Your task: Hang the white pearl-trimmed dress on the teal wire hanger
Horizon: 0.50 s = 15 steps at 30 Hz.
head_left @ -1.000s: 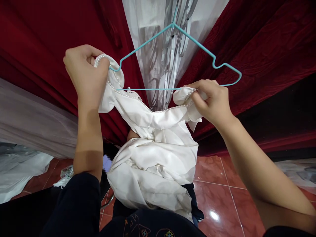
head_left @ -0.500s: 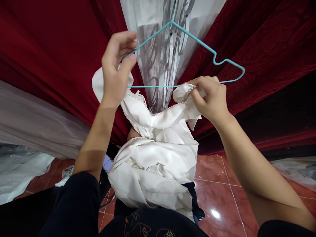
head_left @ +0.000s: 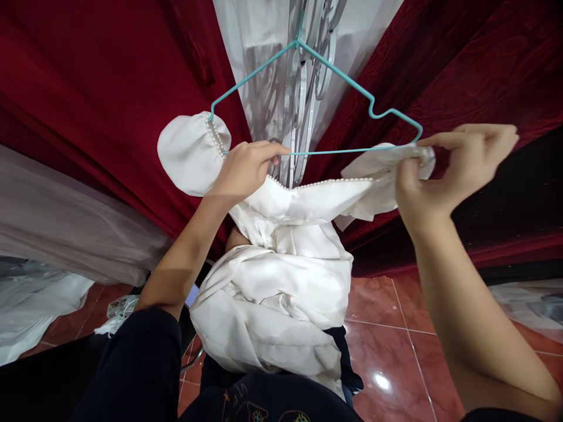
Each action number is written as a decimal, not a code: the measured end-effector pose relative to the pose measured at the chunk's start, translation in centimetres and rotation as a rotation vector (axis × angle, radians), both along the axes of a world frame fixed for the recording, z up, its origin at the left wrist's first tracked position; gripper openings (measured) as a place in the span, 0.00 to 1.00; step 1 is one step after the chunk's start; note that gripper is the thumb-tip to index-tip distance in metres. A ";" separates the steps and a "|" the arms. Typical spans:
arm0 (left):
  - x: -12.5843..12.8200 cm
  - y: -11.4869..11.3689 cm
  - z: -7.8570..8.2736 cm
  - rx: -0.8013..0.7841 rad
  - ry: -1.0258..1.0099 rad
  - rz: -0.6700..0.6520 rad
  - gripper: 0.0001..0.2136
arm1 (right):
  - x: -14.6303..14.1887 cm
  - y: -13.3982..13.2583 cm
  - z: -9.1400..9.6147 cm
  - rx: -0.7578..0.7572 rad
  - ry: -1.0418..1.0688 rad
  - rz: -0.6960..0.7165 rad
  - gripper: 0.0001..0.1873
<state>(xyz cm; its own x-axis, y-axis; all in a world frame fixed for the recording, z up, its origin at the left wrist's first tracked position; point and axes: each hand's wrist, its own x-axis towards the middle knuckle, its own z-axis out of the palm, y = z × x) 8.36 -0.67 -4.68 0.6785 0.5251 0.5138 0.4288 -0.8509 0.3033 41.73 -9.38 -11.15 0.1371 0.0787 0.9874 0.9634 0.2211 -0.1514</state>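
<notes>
A white dress (head_left: 314,202) with pearl trim along its neckline lies bunched over my lap. Its puffed left sleeve (head_left: 189,153) hangs on the left end of a light blue clothes hanger (head_left: 336,67). My left hand (head_left: 244,173) is closed around the hanger's bottom bar, close to the neckline; its fingertips are partly hidden. Between thumb and fingers, my right hand (head_left: 444,176) pinches the dress's right sleeve (head_left: 373,176), stretched out at the hanger's right end. The hanger's hook runs up out of view.
Red curtains (head_left: 109,70) hang on both sides, with white cloth and a white ornate metal frame (head_left: 303,99) between them. Sheer white fabric (head_left: 39,305) spreads at the left. A small clear plastic packet (head_left: 121,308) lies near my left elbow. Reddish tiles (head_left: 387,346) cover the floor.
My left hand has come down from the hanger's left arm to its bottom bar, uncovering the left sleeve. My right hand has drawn the right sleeve outward to the right; the hanger has shifted slightly left.
</notes>
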 end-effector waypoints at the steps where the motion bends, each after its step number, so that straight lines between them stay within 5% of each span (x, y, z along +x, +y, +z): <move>1: -0.1 0.0 0.2 -0.026 -0.009 -0.010 0.26 | 1.0 -0.1 0.0 -0.078 0.101 -0.070 0.13; 4: -0.1 -0.4 0.5 -0.088 -0.024 -0.024 0.26 | 2.5 -0.4 1.5 -0.337 0.404 -0.156 0.17; 6: 0.1 -0.6 0.6 -0.110 -0.023 -0.002 0.26 | 2.1 -0.4 3.5 -0.355 0.462 -0.135 0.16; 11: 0.2 -0.8 0.8 -0.170 -0.020 -0.012 0.25 | -1.1 0.6 8.7 -0.318 0.349 0.024 0.16; 15: -0.1 -1.2 1.0 -0.149 -0.009 0.032 0.26 | -3.0 1.2 10.1 -0.454 0.258 0.116 0.18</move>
